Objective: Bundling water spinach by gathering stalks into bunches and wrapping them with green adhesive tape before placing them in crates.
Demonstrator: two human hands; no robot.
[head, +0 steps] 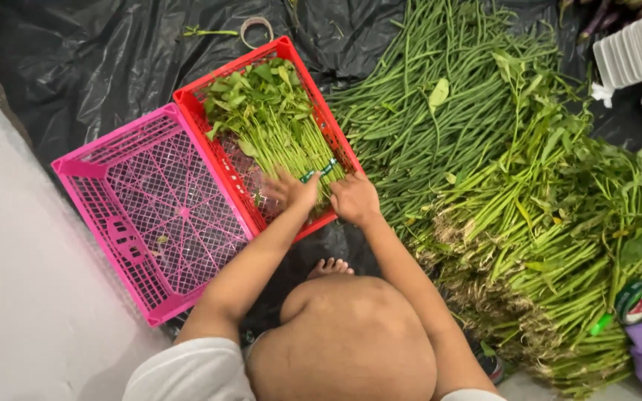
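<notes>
Hiding stem ends, both hands press greens

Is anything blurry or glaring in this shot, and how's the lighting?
Head view: even, soft light, no hard shadows; the left hand in the red crate is smeared by motion; the right hand and the greens are sharper; dull sheen on the black plastic sheet.

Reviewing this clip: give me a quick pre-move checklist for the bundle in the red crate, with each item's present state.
1. Both hands on the greens bundle: left hand and right hand rest at its stem end: ok.
2. Bundle lies inside the red crate: ok.
3. Green tape band around the stems: cannot tell if fully wrapped.
4. Pink crate beside it holds no bundle: ok.
5. Grip of the fingers: cannot tell.
</notes>
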